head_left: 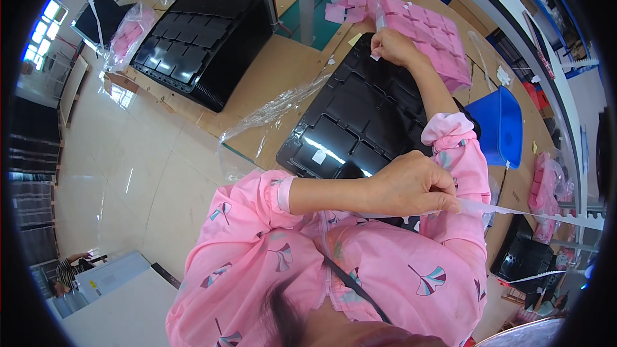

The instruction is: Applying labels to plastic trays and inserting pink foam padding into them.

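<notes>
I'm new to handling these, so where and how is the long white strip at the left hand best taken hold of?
Probably across its narrow width, coming from the left, in a light thumb-and-finger pinch like the left hand's. The white strip looks thin and flat, and its visible length runs off to the right.

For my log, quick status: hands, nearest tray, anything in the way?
Left hand pinching white strip. Right hand with white scrap, at far end of black tray. Tray partly hidden by arms. Clear plastic wrap alongside.
</notes>
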Tool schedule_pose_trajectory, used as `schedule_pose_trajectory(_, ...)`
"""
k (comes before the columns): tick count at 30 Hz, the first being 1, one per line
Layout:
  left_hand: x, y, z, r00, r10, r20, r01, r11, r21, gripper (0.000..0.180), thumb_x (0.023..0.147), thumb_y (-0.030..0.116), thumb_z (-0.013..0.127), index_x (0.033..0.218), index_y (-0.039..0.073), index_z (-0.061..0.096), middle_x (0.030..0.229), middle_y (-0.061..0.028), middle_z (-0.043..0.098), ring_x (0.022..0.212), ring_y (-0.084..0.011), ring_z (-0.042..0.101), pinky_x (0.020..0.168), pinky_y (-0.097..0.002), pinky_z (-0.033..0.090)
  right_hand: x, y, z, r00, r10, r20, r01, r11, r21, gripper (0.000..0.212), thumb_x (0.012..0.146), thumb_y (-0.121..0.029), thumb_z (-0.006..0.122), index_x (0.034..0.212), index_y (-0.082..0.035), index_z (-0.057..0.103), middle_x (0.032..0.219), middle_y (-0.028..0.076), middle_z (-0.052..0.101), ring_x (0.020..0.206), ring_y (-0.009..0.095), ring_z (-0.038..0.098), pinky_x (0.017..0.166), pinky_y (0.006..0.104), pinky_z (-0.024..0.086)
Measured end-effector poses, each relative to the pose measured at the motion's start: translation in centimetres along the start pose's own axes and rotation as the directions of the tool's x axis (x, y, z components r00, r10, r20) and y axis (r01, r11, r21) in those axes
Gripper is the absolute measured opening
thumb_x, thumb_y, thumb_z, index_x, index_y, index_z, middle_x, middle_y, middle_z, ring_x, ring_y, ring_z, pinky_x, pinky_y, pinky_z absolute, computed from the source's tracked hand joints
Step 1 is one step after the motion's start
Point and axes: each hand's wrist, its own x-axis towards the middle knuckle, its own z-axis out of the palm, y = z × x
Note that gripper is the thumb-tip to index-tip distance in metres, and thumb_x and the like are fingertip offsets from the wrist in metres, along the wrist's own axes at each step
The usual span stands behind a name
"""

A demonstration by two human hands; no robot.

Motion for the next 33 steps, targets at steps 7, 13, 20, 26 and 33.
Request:
schedule_pose_trajectory(7,0.8,0.0,0.4,1.000,0.028,-0.007,-0.028,0.999,0.033,0.014,0.079,0.015,0.067,0.081,0.001,0.067,0.062,-0.0043,0.063,0.052,-0.0048,0.054,0.046,-0.0220,0.041,-2.2,1.4,2.2,0.858,0.055,-0.511,-0.028,0.998,0.059,0.022,0.074,-0.018,0.065,0.092,-0.006,0.064,0.084,0.012,0.063,0.084,0.026,0.060,0.072,0.0364,0.047)
schedule_pose_trajectory(13,3.4,-1.9,0.0,0.993,-0.028,-0.116,0.034,0.998,0.051,0.015,0.083,0.015,0.062,0.083,0.001,0.067,0.064,-0.0031,0.063,0.054,-0.0043,0.056,0.047,-0.0193,0.044,-12.6,2.6,2.0,0.693,0.490,-0.529,0.179,0.594,0.785,0.019,0.081,-0.009,0.060,0.097,0.000,0.064,0.084,0.007,0.064,0.071,0.012,0.059,0.064,0.0232,0.047)
schedule_pose_trajectory(20,6.5,-2.2,1.2,0.972,-0.045,-0.229,0.073,0.991,0.115,0.020,0.082,0.020,0.065,0.084,0.000,0.066,0.062,-0.0024,0.061,0.046,-0.0061,0.055,0.041,-0.0196,0.042,-28.3,-4.2,2.1,0.321,0.633,-0.705,0.186,0.688,0.702,0.016,0.079,-0.002,0.060,0.094,0.003,0.061,0.089,0.008,0.060,0.081,0.012,0.056,0.072,0.0227,0.044)
schedule_pose_trajectory(26,7.6,-3.8,3.8,0.966,0.116,-0.232,-0.020,0.925,0.379,0.025,0.082,0.028,0.065,0.083,0.003,0.067,0.060,-0.0014,0.060,0.051,-0.0035,0.050,0.046,-0.0205,0.040,-31.7,-8.7,2.4,0.315,0.097,-0.944,0.190,0.968,0.163,0.026,0.068,-0.003,0.071,0.092,0.001,0.062,0.095,0.011,0.057,0.086,0.024,0.055,0.074,0.0309,0.045)
schedule_pose_trajectory(33,7.2,-4.2,5.9,0.955,0.138,-0.264,-0.019,0.912,0.411,0.028,0.081,0.030,0.065,0.082,0.001,0.066,0.062,-0.0026,0.061,0.054,-0.0054,0.052,0.050,-0.0219,0.041,-32.7,-8.6,3.3,0.317,-0.017,-0.948,0.094,0.995,0.014,0.028,0.057,-0.004,0.074,0.082,0.000,0.062,0.086,0.009,0.057,0.079,0.027,0.056,0.066,0.0343,0.042)
